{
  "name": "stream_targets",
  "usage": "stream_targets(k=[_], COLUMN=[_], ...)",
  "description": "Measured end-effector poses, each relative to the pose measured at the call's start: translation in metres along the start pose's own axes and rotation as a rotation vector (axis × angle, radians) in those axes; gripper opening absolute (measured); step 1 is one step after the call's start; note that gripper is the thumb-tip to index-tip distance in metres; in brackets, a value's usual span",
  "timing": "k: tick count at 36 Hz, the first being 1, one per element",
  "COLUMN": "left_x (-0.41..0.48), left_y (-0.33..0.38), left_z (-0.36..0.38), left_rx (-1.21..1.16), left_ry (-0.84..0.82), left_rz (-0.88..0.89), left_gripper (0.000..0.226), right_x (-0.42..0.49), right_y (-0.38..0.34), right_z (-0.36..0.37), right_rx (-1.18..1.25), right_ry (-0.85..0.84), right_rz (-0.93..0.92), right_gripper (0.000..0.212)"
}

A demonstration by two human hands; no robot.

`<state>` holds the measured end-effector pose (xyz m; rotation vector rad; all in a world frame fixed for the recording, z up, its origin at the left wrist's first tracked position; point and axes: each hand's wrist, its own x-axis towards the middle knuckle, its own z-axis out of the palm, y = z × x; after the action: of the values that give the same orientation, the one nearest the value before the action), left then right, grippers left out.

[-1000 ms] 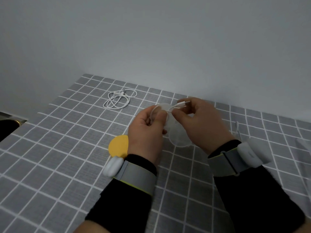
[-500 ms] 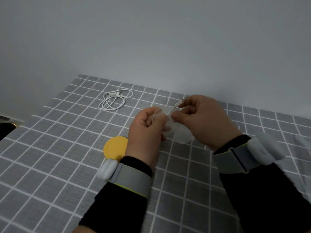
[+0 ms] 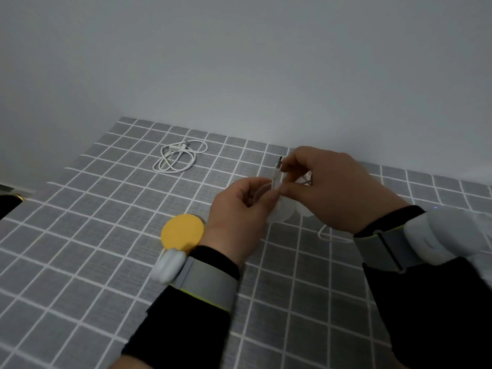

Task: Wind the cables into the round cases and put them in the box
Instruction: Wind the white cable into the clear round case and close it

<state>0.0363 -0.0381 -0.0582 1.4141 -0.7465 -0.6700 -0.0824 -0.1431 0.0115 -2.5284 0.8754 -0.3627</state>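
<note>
Translucent white plastic: the round case (image 3: 279, 213) is held above the worktop (image 3: 80, 262), right of frame centre, between both hands. The left hand (image 3: 237, 217) grips the case at its left rim, fingers curled and thumb pressed to it. The right hand (image 3: 338, 190) pinches the white cable (image 3: 277, 174) between thumb and forefinger just below its plug, which points upward. From that pinch the cable runs down to the upper edge of the case. How much of it is wound inside cannot be told, as the hands cover most of the case.

A slack loop (image 3: 323, 233) of white cord lies on the worktop under the right wrist; whether it belongs to the held cable cannot be told.

A yellow disc (image 3: 182, 230) lies flat on the worktop just left of the left wrist, its near edge hidden by the wrist. A coiled cable (image 3: 178, 158), white and loosely looped, lies in the upper left of the worktop, well apart from the hands.

Each wrist carries a grey band with a white pod over a black sleeve. The worktop is covered in grey cloth with a white grid. A plain pale wall (image 3: 239, 62) stands behind it.
</note>
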Motion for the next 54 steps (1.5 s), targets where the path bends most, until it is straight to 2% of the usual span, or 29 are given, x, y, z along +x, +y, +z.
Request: stream_targets(k=[6,11,14,18,27,31,34,37,40,43,47,50,54], left_x=[0.004,0.006,0.008,0.009,0.011,0.012,0.01,0.009,0.009,0.008,0.007,0.007,0.006], left_y=[-0.004,-0.004,-0.005,-0.005,-0.005,-0.004,0.002,0.003,0.002,0.002,0.004,0.007,0.008], left_z=[-0.003,-0.003,-0.006,-0.007,-0.008,-0.009,-0.006,-0.005,-0.006,-0.007,-0.006,-0.005,-0.001], left_rx=[-0.024,-0.011,-0.052,-0.146,-0.331,-0.426,-0.521,-0.563,-0.541,-0.514,-0.491,-0.478,-0.417], left_ry=[0.119,0.201,0.265,0.338,0.415,0.423,0.43,0.418,0.418,0.411,0.38,0.371,0.35], left_rz=[-0.036,-0.037,-0.054,-0.074,-0.1,-0.128,-0.136,-0.128,-0.136,-0.143,-0.175,-0.192,-0.174], left_gripper=[0.016,0.013,0.016,0.018,0.024,0.029,0.03,0.029,0.025,0.023,0.029,0.029,0.055], right_x=[-0.001,-0.001,0.0,-0.002,0.005,0.006,0.004,0.003,0.004,0.004,0.004,0.007,0.007], right_y=[-0.004,-0.008,-0.01,-0.008,-0.009,-0.011,-0.014,-0.018,-0.018,-0.019,-0.016,-0.009,0.002], right_z=[0.007,0.011,0.011,0.007,0.037,0.052,0.061,0.064,0.066,0.067,0.062,0.051,0.031], right_rx=[-0.116,-0.147,-0.23,-0.221,0.227,0.523,0.815,0.935,0.842,0.719,0.725,0.615,0.464], right_ry=[0.086,0.178,0.147,0.086,0.007,-0.021,-0.042,-0.065,0.033,0.126,0.133,0.115,0.066], right_rz=[-0.014,-0.023,-0.044,0.017,0.155,0.249,0.311,0.323,0.289,0.244,0.255,0.218,0.123], right_gripper=[0.025,0.017,0.023,0.029,0.033,0.019,0.02,0.017,0.008,0.008,0.013,0.017,0.02])
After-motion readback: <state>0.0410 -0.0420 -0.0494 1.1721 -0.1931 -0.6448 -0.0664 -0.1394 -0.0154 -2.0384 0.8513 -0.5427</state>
